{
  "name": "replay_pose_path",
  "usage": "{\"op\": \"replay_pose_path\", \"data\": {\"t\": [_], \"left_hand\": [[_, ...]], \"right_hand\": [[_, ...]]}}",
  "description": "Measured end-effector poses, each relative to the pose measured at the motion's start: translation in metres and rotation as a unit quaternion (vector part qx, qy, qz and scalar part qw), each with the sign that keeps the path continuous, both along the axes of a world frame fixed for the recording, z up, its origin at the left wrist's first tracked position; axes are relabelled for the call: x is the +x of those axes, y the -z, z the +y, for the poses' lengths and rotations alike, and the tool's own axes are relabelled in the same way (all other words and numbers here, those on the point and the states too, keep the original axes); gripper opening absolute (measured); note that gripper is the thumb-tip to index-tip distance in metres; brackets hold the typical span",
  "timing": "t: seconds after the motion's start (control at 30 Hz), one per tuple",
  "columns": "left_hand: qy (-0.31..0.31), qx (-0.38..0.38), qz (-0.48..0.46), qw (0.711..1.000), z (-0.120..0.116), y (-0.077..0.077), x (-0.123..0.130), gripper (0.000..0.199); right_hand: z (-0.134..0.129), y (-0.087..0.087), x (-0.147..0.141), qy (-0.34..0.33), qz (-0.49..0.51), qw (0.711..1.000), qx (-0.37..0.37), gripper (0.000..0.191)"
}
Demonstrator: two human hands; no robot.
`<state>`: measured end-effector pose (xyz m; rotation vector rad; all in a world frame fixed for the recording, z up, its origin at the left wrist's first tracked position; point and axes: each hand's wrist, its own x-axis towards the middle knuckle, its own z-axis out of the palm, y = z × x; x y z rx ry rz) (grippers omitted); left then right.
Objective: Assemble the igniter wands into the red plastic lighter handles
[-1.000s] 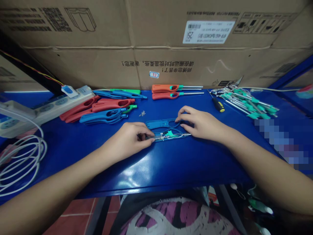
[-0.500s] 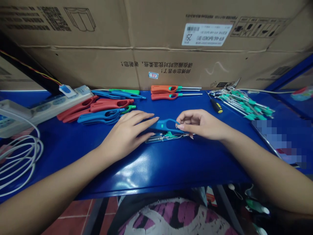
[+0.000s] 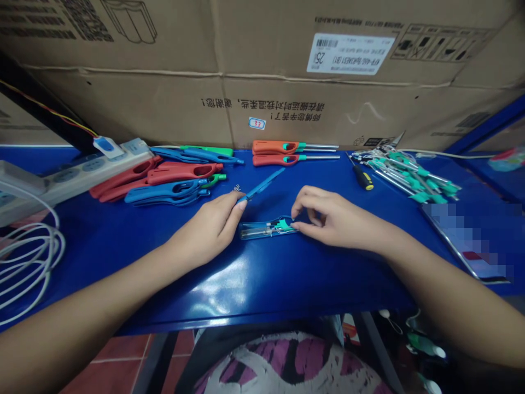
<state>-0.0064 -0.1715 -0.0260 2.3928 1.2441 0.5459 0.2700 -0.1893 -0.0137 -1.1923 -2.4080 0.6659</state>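
My left hand point(image 3: 213, 227) is closed on a blue lighter handle half point(image 3: 264, 183), tilted up to the right and seen nearly edge-on. In front of me on the table lies an open gas lighter point(image 3: 256, 231), its handle half holding a clear tank, wires and a teal trigger point(image 3: 283, 225). The thumb and forefinger of my right hand point(image 3: 328, 219) close on the right end of this open lighter, beside the trigger. My fingers hide its metal tube.
Blue and red handle shells point(image 3: 180, 174) are piled at left beside a power strip point(image 3: 94, 168). Two orange lighters point(image 3: 273, 160) lie at the back. A screwdriver point(image 3: 363, 178), a heap of teal-and-metal tubes point(image 3: 414, 175) and a phone-like device point(image 3: 467, 241) are at right. A cardboard box point(image 3: 164, 98) stands behind.
My left hand has swung the blue handle half up and away from the open lighter. My right hand has let go of that half and moved down to the open lighter.
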Motion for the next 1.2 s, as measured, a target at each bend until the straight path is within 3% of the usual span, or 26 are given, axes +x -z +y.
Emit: {"op": "replay_pose_path", "data": {"t": [0.2, 0.47, 1.2], "left_hand": [[0.003, -0.066, -0.016, 0.998, -0.005, 0.002, 0.004, 0.042], [0.017, -0.057, -0.014, 0.998, -0.001, 0.015, 0.004, 0.048], [0.034, -0.044, -0.028, 0.998, -0.002, 0.014, 0.005, 0.043]], "right_hand": [[-0.002, 0.002, -0.004, -0.029, -0.031, 0.999, -0.010, 0.007], [0.002, 0.004, -0.004, -0.041, -0.035, 0.998, -0.028, 0.003], [0.003, 0.005, -0.003, -0.043, -0.024, 0.998, -0.046, 0.006]]}}
